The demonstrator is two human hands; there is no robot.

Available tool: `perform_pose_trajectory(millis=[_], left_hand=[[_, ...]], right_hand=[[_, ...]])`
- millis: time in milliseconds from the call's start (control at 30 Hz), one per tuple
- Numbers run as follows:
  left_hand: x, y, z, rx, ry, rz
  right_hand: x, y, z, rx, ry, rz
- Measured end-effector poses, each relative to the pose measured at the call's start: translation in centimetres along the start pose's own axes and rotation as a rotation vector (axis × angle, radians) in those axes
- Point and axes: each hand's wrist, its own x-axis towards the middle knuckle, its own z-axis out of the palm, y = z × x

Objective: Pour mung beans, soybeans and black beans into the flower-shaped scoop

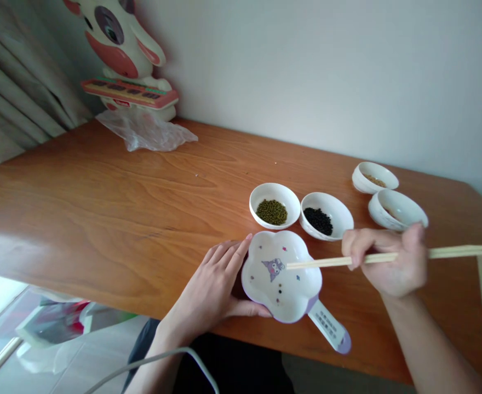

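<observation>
My left hand (220, 284) steadies a white flower-shaped bowl (298, 298) with a purple rim and a short handle, fingers along its left side and thumb at its near edge. The bowl has a cartoon print inside. Small dark specks lie near the print; whether they are beans or pattern I cannot tell. In my right hand (391, 262) is a pair of wooden chopsticks (327, 262), their tips together over the bowl's middle. Just behind stand a white bowl (276, 189) of green mung beans (271, 212) and another white bowl (342, 216) of black beans (318, 220).
Two more white bowls, one farther back (361, 185) with tan grains and one nearer (409, 210) with little visible inside, stand at the right. A cow-shaped toy keyboard (130, 90) and a clear plastic bag (150, 134) occupy the back left of the wooden table (121, 219).
</observation>
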Motion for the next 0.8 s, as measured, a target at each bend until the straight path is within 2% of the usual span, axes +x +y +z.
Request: perform_pose_trajectory(millis=[67,167,500,800], left_hand=[[0.0,0.0,0.0,-0.005,0.003,-0.005],[0.0,0.0,0.1,-0.001,-0.006,-0.013],[-0.1,-0.1,0.2,0.005,-0.007,-0.021],[-0.1,-0.1,0.1,-0.004,-0.010,-0.027]], right_hand=[[-0.7,0.2,0.7,0.003,-0.114,0.067],[-1.1,0.6,1.6,-0.038,-0.208,0.101],[-0.9,0.5,1.6,-0.052,-0.191,0.105],[-0.7,0.3,1.3,-0.171,-0.303,-0.003]])
